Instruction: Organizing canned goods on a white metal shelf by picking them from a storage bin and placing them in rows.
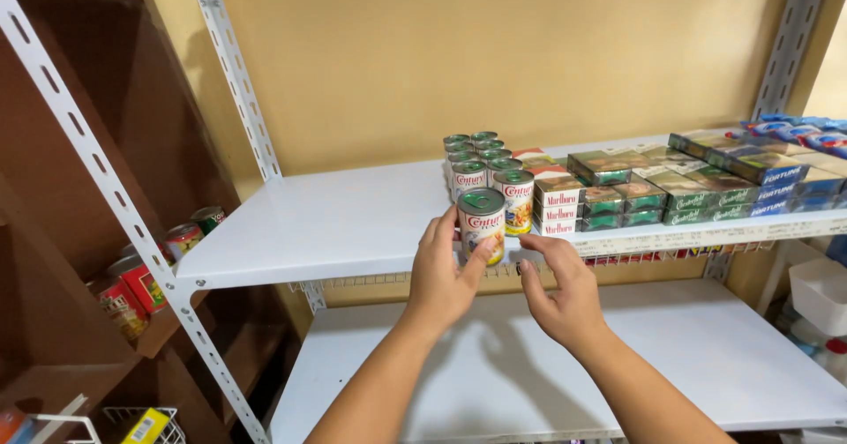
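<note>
A small tin can (483, 221) with a green lid and a white, red and yellow label stands at the front edge of a white metal shelf (326, 219). My left hand (444, 272) wraps its left side, thumb and fingers touching the label. My right hand (558, 285) hovers just right of the can, fingers curled and apart, fingertips near its base without a clear grip. Behind the can stand two rows of several similar cans (481, 164).
Stacks of small flat packs, white-red (558, 204), green (679, 184) and blue (807, 175), fill the shelf's right half. A lower white shelf (706, 347) lies beneath. Left, a brown wooden shelf holds red and green cans (141, 281). Slotted metal uprights (97, 157) frame the rack.
</note>
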